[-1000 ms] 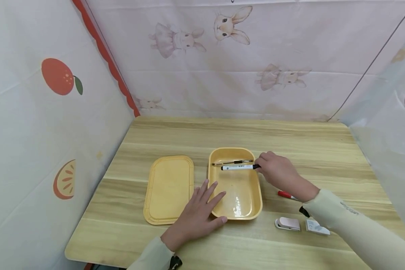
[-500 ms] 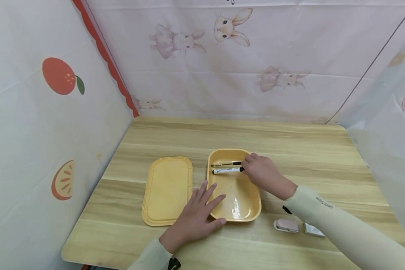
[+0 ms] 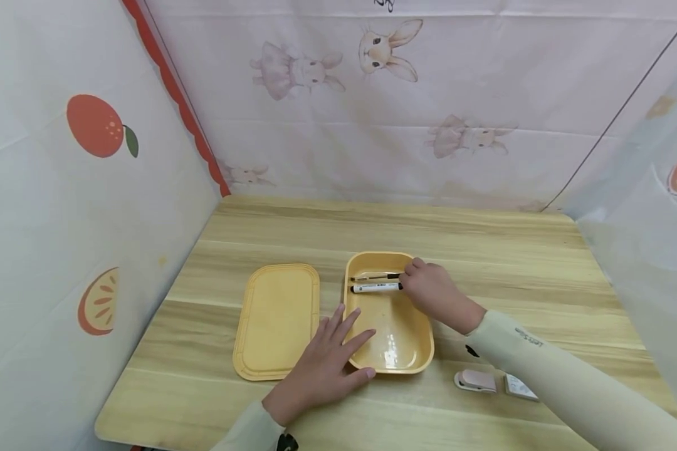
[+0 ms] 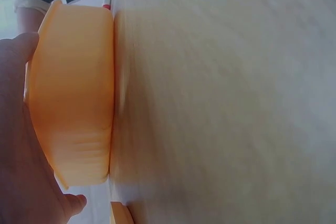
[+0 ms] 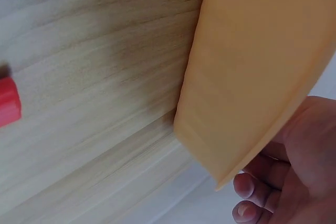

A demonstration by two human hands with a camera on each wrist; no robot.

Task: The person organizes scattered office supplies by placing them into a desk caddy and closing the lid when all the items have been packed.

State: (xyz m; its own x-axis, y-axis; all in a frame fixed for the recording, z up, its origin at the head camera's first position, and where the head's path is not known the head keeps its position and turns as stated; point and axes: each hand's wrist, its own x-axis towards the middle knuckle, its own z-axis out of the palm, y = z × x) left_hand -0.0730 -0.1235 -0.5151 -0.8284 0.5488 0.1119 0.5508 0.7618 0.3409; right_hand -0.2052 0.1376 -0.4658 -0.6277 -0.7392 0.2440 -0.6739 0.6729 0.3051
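Note:
A yellow plastic box (image 3: 380,332) stands uncovered on the table, its outer wall close up in both wrist views. My left hand (image 3: 324,369) lies across its near left rim, fingers spread straight. Over the far right rim reaches my right hand (image 3: 437,291), fingers bent, gripping the black end of a white marker (image 3: 375,288). That marker lies low inside the box, alongside a thin pen (image 3: 369,277) with a dark grip, whose right end the hand covers. In the right wrist view the curled fingers (image 5: 257,187) show beyond the rim; the marker is hidden there.
Left of the box lies its flat yellow lid (image 3: 276,319). To the right are a small pink-and-white stapler-like item (image 3: 475,380) and a small white block (image 3: 521,387), partly behind the sleeve. A red marker end (image 5: 8,100) shows on the table. Printed curtains (image 3: 327,144) border the table.
My right hand has moved left and down into the box, bringing the white marker from rim height to beside the pen. My left hand keeps its place at the rim.

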